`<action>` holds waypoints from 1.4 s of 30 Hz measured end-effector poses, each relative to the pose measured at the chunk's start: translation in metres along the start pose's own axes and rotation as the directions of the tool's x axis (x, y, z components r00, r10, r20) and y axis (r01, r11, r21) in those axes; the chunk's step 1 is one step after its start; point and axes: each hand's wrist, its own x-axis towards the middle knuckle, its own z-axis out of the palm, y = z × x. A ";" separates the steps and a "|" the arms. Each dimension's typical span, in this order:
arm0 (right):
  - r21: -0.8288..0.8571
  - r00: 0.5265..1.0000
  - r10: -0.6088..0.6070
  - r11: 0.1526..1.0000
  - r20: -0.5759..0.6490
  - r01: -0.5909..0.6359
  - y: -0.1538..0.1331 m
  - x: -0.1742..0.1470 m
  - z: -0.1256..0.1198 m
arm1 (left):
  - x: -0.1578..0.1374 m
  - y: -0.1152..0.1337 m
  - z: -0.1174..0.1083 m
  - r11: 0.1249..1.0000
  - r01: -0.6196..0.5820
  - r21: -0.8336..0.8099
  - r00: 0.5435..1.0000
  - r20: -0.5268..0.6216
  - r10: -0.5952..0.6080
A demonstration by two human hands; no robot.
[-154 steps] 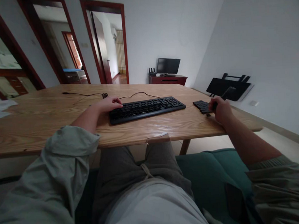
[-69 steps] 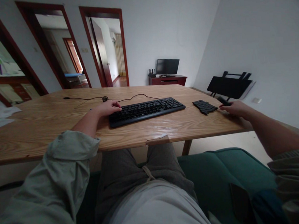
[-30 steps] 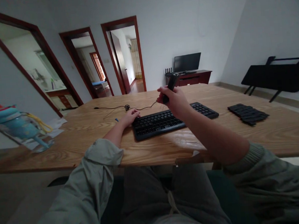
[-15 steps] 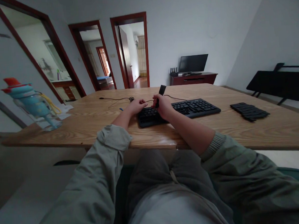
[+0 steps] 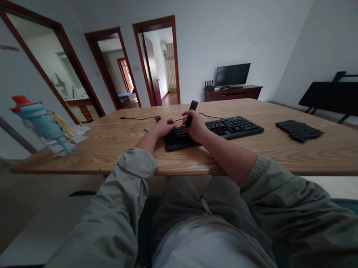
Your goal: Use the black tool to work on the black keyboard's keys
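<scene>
A black keyboard (image 5: 235,127) lies at a slant on the wooden table in front of me. My left hand (image 5: 165,127) rests at its far left end, fingers loosely stretched and holding nothing I can see. Over the keyboard's left part, my right hand (image 5: 196,129) is closed round a black stick-like object (image 5: 193,105) with a broad flat upper end. It stands nearly upright; its lower end is hidden by the fingers and keys. A thin black cable (image 5: 141,118) runs behind the keyboard, bunched in a small knot near my left hand.
To the right lies a fanned pile of flat black pieces (image 5: 300,130). A blue bottle-like figure with a red hat (image 5: 45,122) stands at the left, beside some papers (image 5: 80,132). A small blue item (image 5: 145,130) lies by my left wrist. The table's near edge (image 5: 181,174) is close to me.
The fingers of my right hand have loosened a little round the black object, which has shifted slightly. My left hand stays in place. The whole view has turned slightly.
</scene>
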 end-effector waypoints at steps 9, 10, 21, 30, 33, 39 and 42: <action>0.009 1.000 0.007 1.000 0.015 -0.007 -0.007 -0.005 0.001 | -0.001 -0.003 0.000 0.997 -0.046 -0.070 0.998 0.037 0.049; 0.007 1.000 0.000 1.000 0.009 0.000 -0.007 -0.004 0.001 | 0.001 -0.004 0.001 0.996 -0.053 -0.075 0.997 0.049 0.057; 0.025 0.996 -0.063 0.998 0.066 0.061 0.003 -0.002 0.001 | -0.003 0.002 -0.003 0.982 -0.152 -0.116 0.968 0.182 0.172; 0.082 0.991 -0.090 0.993 0.104 0.081 0.004 0.001 -0.003 | 0.000 -0.007 0.000 0.980 -0.186 -0.069 0.969 0.152 0.194; 0.068 0.993 -0.082 0.995 0.089 0.076 0.004 0.000 -0.003 | 0.000 -0.006 0.000 0.976 -0.200 -0.088 0.966 0.147 0.212; 0.058 0.998 -0.055 0.997 0.044 0.052 0.003 -0.003 -0.002 | -0.001 -0.003 0.000 0.973 -0.174 -0.155 0.960 0.195 0.202; 0.022 0.998 -0.067 0.998 0.019 0.067 0.007 0.001 -0.004 | 0.000 -0.004 0.001 0.981 -0.170 -0.099 0.967 0.173 0.185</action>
